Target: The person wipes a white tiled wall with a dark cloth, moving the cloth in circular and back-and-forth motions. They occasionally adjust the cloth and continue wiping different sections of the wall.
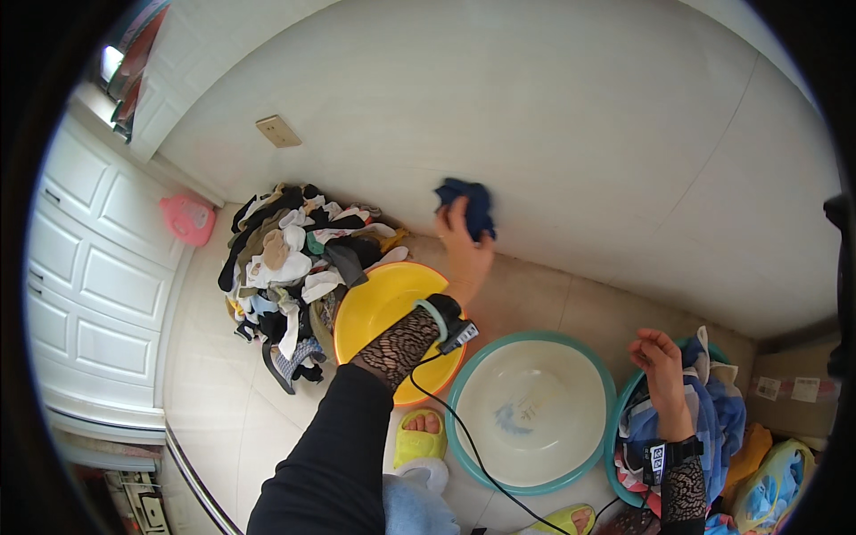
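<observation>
My left hand (466, 251) is stretched out above the floor by the wall, its fingers on a crumpled dark blue cloth (476, 207), which looks blurred. Below that wrist stands a yellow basin (381, 294). A large heap of socks and small garments (294, 261) lies to the basin's left. My right hand (659, 361) is raised with bent fingers and nothing seen in it, over a teal basin (618, 468) filled with blue, white and pink cloth (709, 414). Between the yellow basin and the filled one is a wide white basin with a teal rim (535, 414).
A pink plastic jug (189, 219) stands near white cabinets (114, 267). The pale wall (568, 134) bears a socket plate (278, 131). A cardboard box (796, 388) and a knotted plastic bag (772, 481) are at the right. A black cable (468, 441) crosses the white basin.
</observation>
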### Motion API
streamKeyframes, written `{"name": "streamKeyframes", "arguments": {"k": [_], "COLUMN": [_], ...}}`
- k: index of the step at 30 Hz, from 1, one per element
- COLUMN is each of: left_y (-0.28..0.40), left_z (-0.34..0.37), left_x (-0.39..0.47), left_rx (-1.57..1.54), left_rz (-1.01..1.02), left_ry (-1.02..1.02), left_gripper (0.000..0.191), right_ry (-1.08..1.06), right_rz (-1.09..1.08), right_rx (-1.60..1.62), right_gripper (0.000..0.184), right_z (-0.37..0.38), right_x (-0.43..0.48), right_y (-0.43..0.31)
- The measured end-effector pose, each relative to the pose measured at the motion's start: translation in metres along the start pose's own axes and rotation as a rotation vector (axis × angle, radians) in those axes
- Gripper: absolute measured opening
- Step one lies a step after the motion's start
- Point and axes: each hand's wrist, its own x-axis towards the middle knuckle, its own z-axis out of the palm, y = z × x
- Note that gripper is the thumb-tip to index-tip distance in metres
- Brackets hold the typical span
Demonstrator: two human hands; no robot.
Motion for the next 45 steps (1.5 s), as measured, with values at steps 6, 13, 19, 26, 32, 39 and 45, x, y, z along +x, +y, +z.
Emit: {"name": "streamKeyframes", "arguments": {"k": [6,13,19,26,32,39,45], "left_y": [0.067,0.089,0.088,0.124,0.155,0.160,0.164], "left_z": [0.045,0.115,0.135,0.107,0.073,0.017,-0.049], "left_x": [-0.026,-0.048,-0.059,-0.030,0.022,0.048,0.130], "left_rx": [0.126,0.385,0.543,0.331,0.351,-0.041,0.108], "left_rz": [0.404,1.007,1.301,1.109,1.054,0.651,0.657], "left_ry": [-0.442,-0.544,-0.796,-0.598,-0.853,-0.684,0.025], "left_gripper": [0.079,0.062,0.043,0.043,0.060,0.069,0.062], "right_ry": [-0.004,0.055,0.058,0.049,0.029,0.065,0.083], "right_rz": [-0.044,-0.004,0.003,-0.044,-0.084,-0.112,-0.088], "right_rx": [-0.014,0.013,0.066,0.083,0.099,0.100,0.128], "right_gripper": [0.019,0.021,0.021,0.019,0.021,0.021,0.020], "right_z": [-0.003,-0.019,-0.024,-0.030,-0.029,-0.037,-0.047], "right_x": [-0.006,-0.019,-0.019,-0.023,-0.025,-0.036,-0.037], "right_y": [-0.007,-0.011,-0.008,-0.014,-0.020,-0.028,-0.028]}}
